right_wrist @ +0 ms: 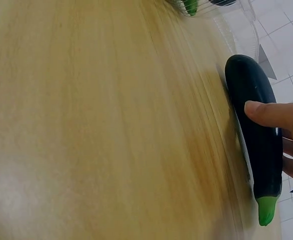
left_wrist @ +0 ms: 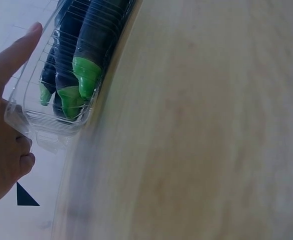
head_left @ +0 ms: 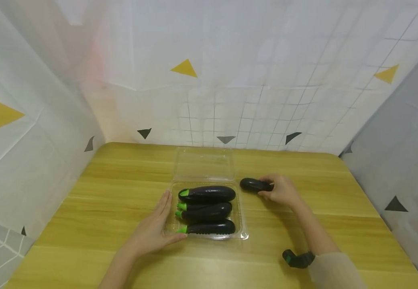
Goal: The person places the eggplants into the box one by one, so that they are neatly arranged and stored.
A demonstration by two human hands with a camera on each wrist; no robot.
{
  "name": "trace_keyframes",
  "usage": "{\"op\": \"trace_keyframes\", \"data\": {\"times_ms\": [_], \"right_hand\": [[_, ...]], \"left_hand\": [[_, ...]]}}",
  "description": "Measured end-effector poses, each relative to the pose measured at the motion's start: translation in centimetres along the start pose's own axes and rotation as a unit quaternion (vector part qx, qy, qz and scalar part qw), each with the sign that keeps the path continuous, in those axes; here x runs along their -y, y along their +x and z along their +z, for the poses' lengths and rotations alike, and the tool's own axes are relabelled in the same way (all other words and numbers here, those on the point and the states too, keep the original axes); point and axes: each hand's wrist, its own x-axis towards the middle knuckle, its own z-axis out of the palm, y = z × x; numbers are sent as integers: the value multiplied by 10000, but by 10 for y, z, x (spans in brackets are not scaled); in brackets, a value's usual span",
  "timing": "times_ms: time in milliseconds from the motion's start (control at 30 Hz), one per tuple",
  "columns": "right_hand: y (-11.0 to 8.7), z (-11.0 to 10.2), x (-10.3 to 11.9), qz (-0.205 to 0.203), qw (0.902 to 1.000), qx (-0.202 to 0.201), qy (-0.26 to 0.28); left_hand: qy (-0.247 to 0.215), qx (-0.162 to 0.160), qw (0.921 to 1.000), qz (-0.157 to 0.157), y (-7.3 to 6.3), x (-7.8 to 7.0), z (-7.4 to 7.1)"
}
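A clear plastic clamshell box [head_left: 244,216] lies on the table with its lid [head_left: 204,162] folded back. Several dark eggplants [head_left: 209,194] with green stem ends lie side by side inside it. At the box's near-left corner, my left hand [head_left: 154,228] rests with straight fingers along the left wall and its thumb at the front edge; the left wrist view shows the green stems [left_wrist: 86,75] close by. To the right of the box, my right hand [head_left: 279,190] holds another eggplant [right_wrist: 256,130], thumb on one side and fingers on the other. Its green stem points away from the box.
The wooden table [head_left: 339,224] has rounded far corners. White sheets [head_left: 230,60] with yellow and dark triangles stand behind it and at both sides. A black wrist device [head_left: 298,259] sits at the right sleeve [head_left: 335,271].
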Motion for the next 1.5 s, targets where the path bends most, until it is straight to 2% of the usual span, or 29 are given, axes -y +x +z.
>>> {"op": "trace_keyframes", "data": {"times_ms": [400,700,967,1200,1500], "right_hand": [[-5,-18,8,253,9993,-194,198],[-5,-37,35,-223,9969,-678,334],[-7,-50,70,-619,9941,-885,135],[-9,-54,93,-915,9903,-1033,166],[-13,-53,108,-1273,9838,-1257,153]], "left_hand": [[-14,-52,10000,78,-1,1,0],[-37,10,10000,22,-2,0,-2],[-46,30,10000,3,-1,0,-2],[-44,9,10000,33,-1,1,-1],[-36,22,10000,21,-1,2,1]]}}
